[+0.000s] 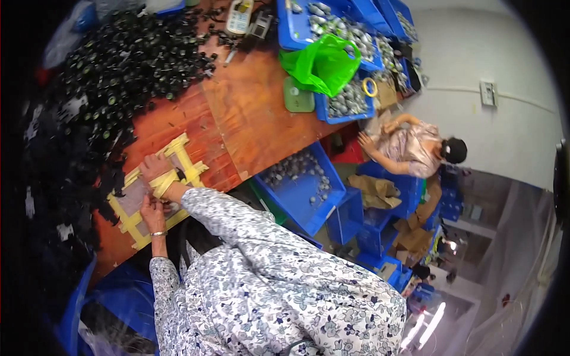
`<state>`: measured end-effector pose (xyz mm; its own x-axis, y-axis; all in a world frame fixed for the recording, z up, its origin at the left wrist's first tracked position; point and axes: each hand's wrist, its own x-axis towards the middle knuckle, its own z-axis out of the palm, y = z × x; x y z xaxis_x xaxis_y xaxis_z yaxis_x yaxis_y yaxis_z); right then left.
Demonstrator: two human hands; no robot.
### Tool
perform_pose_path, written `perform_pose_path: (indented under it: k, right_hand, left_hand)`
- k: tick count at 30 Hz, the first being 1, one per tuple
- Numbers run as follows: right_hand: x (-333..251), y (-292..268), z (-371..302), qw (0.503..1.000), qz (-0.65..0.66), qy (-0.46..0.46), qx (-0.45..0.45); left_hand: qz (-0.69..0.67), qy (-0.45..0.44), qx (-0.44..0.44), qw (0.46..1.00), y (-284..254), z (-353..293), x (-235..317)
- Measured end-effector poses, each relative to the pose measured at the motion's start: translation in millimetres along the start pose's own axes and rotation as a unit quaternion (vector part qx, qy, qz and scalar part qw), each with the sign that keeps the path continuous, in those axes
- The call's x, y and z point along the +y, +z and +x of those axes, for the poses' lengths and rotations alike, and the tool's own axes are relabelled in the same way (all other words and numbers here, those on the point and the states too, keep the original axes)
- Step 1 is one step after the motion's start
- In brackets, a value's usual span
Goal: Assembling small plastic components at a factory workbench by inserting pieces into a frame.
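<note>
Wooden bench (255, 118): both hands, left hand (153, 215) and right hand (155, 168), apparently pinch small parts over yellow-taped grey pad (135, 196).

- A heap of small black parts (127, 56) crowds the table (255, 118) on the far left, touching the yellow-taped frame (155, 188).
- Bare wood lies open between that heap and the blue bins (332, 26).
- A green bag (323, 64) and green lid (298, 98) block the bins' near edge.
- Blue crates (303, 187) line the table's right side.
</note>
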<state>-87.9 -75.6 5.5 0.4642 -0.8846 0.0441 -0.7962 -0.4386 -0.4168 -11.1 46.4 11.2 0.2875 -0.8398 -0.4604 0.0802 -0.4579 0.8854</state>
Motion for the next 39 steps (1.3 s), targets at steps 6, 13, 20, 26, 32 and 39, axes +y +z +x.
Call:
perform_pose_path:
  k: [6,13,20,26,32,39]
  right_hand:
    - [97.0,6.1,-27.5,0.854,0.503,0.109,0.072]
    - [126.5,-54.5,-11.8,0.939,0.308,0.136,0.065]
    - [41.9,-38.6,62.3,0.98,0.048,-0.165,0.101]
    - [28.4,-27.8,83.0,0.983,-0.152,-0.072,0.078]
    - [92.6,-45.8,74.8,0.971,-0.12,-0.203,0.048]
    - [105.9,-65.0,63.6,0.98,0.069,-0.149,0.112]
  left_hand:
    - [-0.041,0.019,0.064,0.997,-15.3,-23.4,-2.7]
    - [0.462,-0.078,0.284,0.837,-145.1,-135.5,10.9]
    - [0.389,0.119,0.343,0.847,-120.4,13.2,32.5]
    - [0.436,0.05,0.296,0.848,-112.7,59.3,52.6]
    - [0.351,-0.012,0.296,0.888,-75.0,34.3,11.7]
    - [0.325,-0.072,0.275,0.902,-31.0,14.1,30.2]
